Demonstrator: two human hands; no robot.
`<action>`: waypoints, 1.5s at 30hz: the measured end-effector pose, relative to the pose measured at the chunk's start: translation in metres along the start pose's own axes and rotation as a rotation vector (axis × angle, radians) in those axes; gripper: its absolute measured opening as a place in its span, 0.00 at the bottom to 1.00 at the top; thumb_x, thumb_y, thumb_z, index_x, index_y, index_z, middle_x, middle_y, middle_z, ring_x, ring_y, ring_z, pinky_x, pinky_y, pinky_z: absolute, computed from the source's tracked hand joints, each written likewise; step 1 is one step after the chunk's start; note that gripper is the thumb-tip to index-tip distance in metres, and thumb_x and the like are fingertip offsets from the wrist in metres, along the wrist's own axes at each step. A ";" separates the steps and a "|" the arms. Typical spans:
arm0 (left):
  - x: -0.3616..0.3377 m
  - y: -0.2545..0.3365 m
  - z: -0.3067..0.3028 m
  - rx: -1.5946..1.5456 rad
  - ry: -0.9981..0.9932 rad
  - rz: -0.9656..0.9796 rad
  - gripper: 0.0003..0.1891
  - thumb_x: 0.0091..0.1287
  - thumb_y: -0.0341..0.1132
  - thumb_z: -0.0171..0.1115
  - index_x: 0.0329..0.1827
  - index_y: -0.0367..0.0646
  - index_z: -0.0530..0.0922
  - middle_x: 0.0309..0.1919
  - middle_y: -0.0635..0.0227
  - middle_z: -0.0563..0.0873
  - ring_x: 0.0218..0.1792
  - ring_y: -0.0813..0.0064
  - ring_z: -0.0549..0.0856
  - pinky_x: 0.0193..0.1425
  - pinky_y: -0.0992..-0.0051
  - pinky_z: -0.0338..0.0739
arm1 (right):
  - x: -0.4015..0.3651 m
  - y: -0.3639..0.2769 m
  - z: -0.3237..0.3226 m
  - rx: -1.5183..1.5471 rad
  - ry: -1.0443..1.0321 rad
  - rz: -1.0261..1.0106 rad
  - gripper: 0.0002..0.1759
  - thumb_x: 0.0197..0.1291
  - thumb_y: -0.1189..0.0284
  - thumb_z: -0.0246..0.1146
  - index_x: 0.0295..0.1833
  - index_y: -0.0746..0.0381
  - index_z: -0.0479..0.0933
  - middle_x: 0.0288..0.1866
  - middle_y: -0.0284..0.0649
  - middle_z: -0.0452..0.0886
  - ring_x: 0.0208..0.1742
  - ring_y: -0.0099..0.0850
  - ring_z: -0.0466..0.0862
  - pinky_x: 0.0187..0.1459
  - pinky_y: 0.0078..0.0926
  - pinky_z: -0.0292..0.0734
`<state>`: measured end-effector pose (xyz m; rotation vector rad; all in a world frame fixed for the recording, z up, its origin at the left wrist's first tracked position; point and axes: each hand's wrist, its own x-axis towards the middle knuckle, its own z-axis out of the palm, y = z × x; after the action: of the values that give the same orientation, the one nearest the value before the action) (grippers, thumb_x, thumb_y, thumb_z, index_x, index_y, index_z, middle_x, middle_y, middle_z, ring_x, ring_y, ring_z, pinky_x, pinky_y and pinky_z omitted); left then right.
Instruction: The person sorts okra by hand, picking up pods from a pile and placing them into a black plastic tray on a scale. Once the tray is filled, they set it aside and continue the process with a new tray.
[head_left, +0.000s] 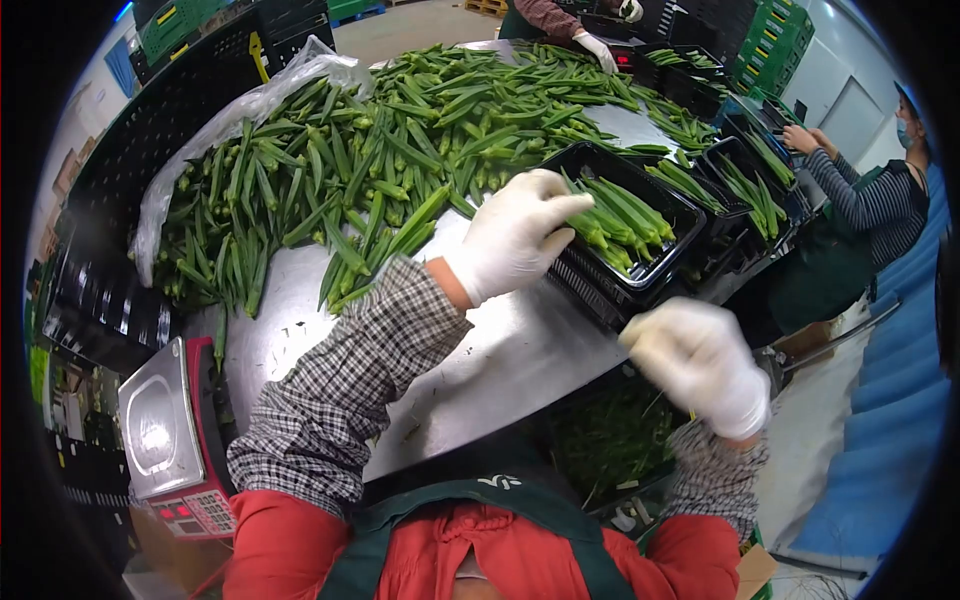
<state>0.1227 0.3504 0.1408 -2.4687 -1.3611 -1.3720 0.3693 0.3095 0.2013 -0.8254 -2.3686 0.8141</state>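
Note:
My left hand, in a white glove, is over the near left edge of a black plastic tray. Its index finger and thumb are apart, with nothing seen between them; the other fingers are curled. Several green okra pods lie side by side in that tray, which sits on top of a stack of similar black trays. My right hand, also gloved in white, hangs past the tray's near right side, apart from it. Motion smears its fingers, so what they hold, if anything, does not show.
A large heap of okra covers the back of the metal table. A red scale stands at left. More filled trays sit at right. A masked person works there; another person's gloved hand is at the far side.

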 end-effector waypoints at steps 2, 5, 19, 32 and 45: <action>0.017 -0.004 0.001 0.166 -0.164 0.189 0.22 0.51 0.24 0.66 0.52 0.44 0.79 0.44 0.58 0.79 0.46 0.60 0.79 0.51 0.66 0.75 | -0.006 0.015 0.038 0.083 -0.282 -0.217 0.06 0.55 0.72 0.64 0.34 0.63 0.81 0.32 0.44 0.82 0.33 0.40 0.82 0.37 0.33 0.78; 0.033 -0.011 0.001 0.117 -0.347 0.177 0.17 0.49 0.26 0.65 0.45 0.43 0.81 0.44 0.60 0.80 0.48 0.57 0.78 0.53 0.63 0.73 | -0.006 0.045 0.105 -0.006 -0.264 -0.257 0.06 0.56 0.70 0.62 0.32 0.61 0.79 0.30 0.44 0.81 0.33 0.42 0.82 0.35 0.36 0.77; 0.081 -0.007 0.024 -0.031 -0.406 0.053 0.14 0.56 0.36 0.67 0.44 0.42 0.82 0.40 0.58 0.84 0.45 0.58 0.82 0.52 0.66 0.76 | 0.009 0.097 0.192 0.071 0.173 -0.262 0.05 0.54 0.74 0.61 0.27 0.61 0.76 0.23 0.41 0.75 0.25 0.41 0.77 0.28 0.39 0.73; -0.056 -0.067 -0.361 1.390 0.095 -0.228 0.17 0.69 0.39 0.54 0.54 0.38 0.76 0.50 0.52 0.81 0.53 0.55 0.80 0.58 0.66 0.73 | 0.017 0.090 0.184 0.065 0.090 -0.210 0.02 0.51 0.77 0.63 0.32 0.60 0.79 0.26 0.38 0.78 0.27 0.38 0.79 0.30 0.33 0.74; -0.272 -0.058 -0.630 1.284 0.068 -1.324 0.19 0.62 0.45 0.60 0.38 0.34 0.82 0.31 0.56 0.85 0.34 0.65 0.84 0.42 0.68 0.75 | 0.033 0.073 0.195 -0.009 0.080 -0.057 0.08 0.51 0.78 0.64 0.40 0.61 0.79 0.27 0.40 0.75 0.22 0.37 0.75 0.25 0.31 0.71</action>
<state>-0.4154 -0.0414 0.3196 -0.5934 -2.6679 -0.1355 0.2537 0.3066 0.0245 -0.7753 -2.3156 0.7345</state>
